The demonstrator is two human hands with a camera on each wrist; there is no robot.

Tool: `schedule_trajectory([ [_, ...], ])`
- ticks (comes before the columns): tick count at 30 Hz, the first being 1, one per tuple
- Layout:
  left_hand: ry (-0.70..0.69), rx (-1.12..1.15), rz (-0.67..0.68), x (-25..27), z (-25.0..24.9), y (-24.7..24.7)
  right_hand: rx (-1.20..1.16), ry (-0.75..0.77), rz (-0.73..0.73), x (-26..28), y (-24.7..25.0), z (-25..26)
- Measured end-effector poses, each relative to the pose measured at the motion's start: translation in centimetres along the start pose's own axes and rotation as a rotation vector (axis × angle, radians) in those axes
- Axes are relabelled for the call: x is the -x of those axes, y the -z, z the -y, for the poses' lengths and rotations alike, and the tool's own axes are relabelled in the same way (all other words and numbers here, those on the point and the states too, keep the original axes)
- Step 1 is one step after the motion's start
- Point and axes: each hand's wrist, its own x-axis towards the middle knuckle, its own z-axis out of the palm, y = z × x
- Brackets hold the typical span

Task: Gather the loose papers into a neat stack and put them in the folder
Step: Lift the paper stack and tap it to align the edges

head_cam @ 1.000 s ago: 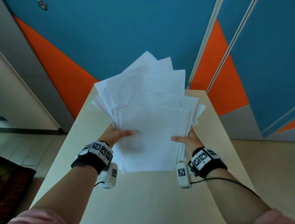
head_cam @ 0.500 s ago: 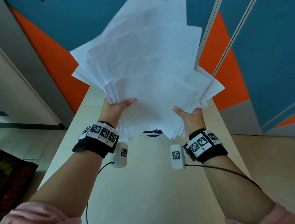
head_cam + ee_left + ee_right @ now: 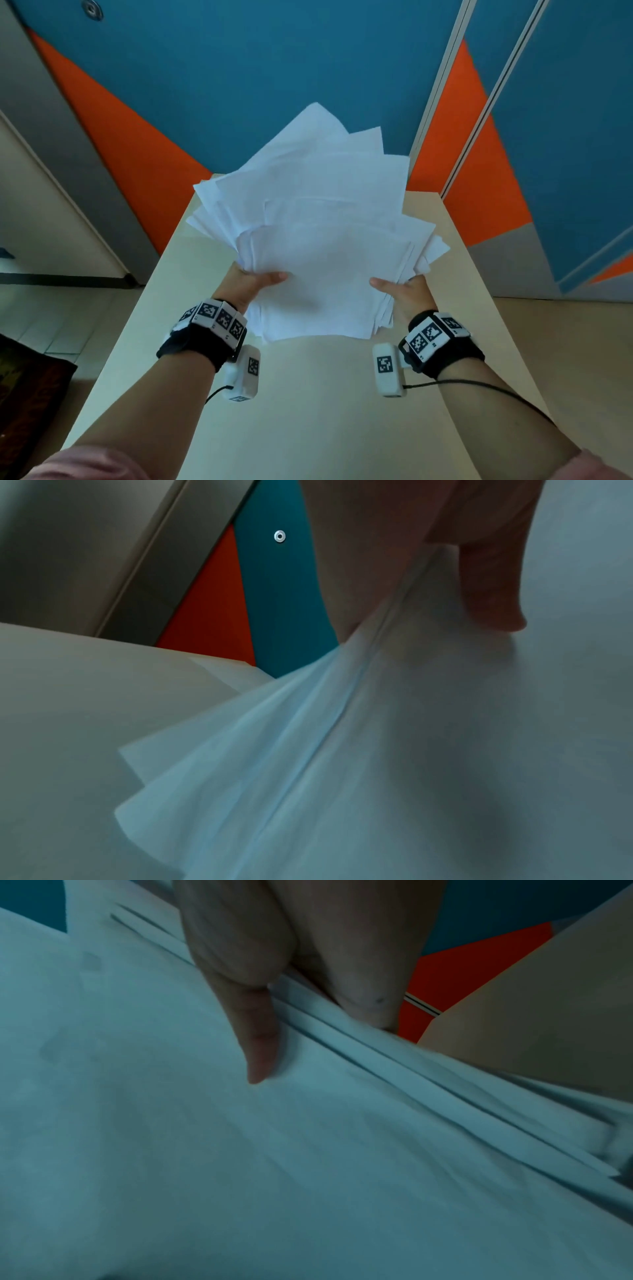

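Note:
A fanned bundle of white papers (image 3: 315, 240) stands tilted over the beige table (image 3: 308, 411), its lower edge down near the tabletop. My left hand (image 3: 255, 282) grips the bundle's left side, thumb on the front sheet. My right hand (image 3: 402, 291) grips its right side the same way. The left wrist view shows the sheets (image 3: 308, 750) splayed under my thumb (image 3: 493, 588). In the right wrist view the sheets (image 3: 240, 1150) are pinched between thumb (image 3: 260, 1047) and fingers. No folder is in view.
The table's far end meets a blue and orange wall panel (image 3: 239, 85). A grey door frame (image 3: 51, 137) stands at the left, with tiled floor (image 3: 51, 325) and a dark rug (image 3: 27, 394) below it. Cables run from both wrist cameras.
Half a second ago both hands held the bundle raised high. They have brought it back down to the table, still fanned, with the same grip.

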Motion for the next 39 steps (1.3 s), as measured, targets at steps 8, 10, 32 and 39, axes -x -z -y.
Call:
schedule_trajectory([
  [8,-0.02,0.007,0.017,0.2,0.5,0.5,-0.189,0.282,0.006,1.0,1.9,4.0],
  [10,-0.035,0.009,0.019,0.3,0.6,0.4,-0.074,0.443,-0.022,1.2,2.5,6.1],
  [32,0.027,0.026,0.093,-0.2,2.0,0.8,0.288,0.435,0.137,0.8,3.1,9.0],
  [39,0.006,0.02,0.095,-0.2,2.0,0.5,0.403,0.68,0.121,0.9,2.5,11.9],
])
